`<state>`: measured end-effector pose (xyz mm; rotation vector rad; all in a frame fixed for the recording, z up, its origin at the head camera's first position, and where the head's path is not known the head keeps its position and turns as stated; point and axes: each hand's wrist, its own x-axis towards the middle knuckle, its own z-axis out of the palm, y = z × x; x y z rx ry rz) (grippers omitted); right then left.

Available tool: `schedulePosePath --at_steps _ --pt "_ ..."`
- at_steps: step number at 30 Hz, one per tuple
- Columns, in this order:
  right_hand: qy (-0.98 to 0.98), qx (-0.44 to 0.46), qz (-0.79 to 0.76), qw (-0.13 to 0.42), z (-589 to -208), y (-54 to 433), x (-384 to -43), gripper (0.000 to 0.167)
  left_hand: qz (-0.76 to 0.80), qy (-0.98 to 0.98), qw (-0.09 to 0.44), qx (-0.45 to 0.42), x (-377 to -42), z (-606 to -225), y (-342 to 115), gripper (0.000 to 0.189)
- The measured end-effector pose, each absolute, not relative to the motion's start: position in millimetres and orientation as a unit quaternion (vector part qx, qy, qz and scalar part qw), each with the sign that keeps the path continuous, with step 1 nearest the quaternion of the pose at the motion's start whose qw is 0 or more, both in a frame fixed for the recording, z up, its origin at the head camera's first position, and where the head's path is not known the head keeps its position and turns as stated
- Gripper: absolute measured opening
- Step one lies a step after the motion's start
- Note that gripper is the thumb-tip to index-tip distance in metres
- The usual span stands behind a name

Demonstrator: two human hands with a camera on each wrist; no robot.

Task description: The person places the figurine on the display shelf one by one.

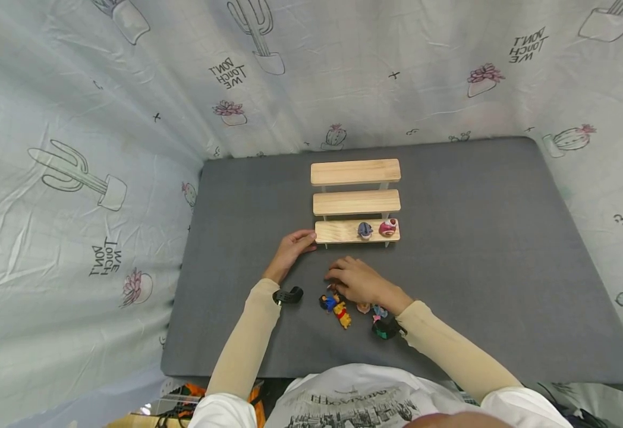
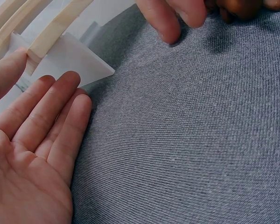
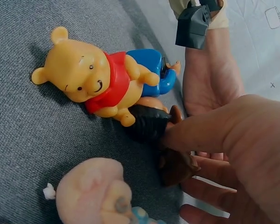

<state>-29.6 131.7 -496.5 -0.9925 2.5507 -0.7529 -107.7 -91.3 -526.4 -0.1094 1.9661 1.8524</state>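
Observation:
My left hand (image 1: 296,242) is beside the left end of a three-step wooden display stand (image 1: 338,232); in the left wrist view its thumb (image 2: 11,70) touches a board end, and its fingers extend along the clear side panel (image 2: 81,60). With my right hand (image 1: 356,279) I grip a small brown figurine (image 3: 175,168) between thumb and fingers, low over the cloth; the hand hides part of it. Lying against it are a yellow bear figurine (image 3: 93,79) in a red shirt and a black-haired figurine in blue (image 3: 147,70). A pale round-headed figurine (image 3: 88,191) lies closer to my right wrist.
A grey-blue figurine (image 1: 365,230) and a pinkish-red one (image 1: 388,227) stand on the lowest step. More small figurines (image 1: 380,311) lie under my right wrist, partly hidden. Grey cloth (image 1: 477,238) covers the table, and a printed curtain (image 1: 317,77) hangs behind it.

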Motion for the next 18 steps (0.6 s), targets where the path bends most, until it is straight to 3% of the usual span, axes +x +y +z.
schedulePosePath --at_steps 5,18 --pt "0.890 -0.359 -0.241 0.148 -494.8 132.4 -28.8 0.031 0.673 0.707 0.216 -0.037 -108.5 -526.4 -89.8 0.037" --pt "0.894 -0.347 -0.253 0.127 -501.1 132.4 -25.4 0.017 0.669 0.710 0.218 -0.034 -109.4 -526.3 -90.7 0.039"
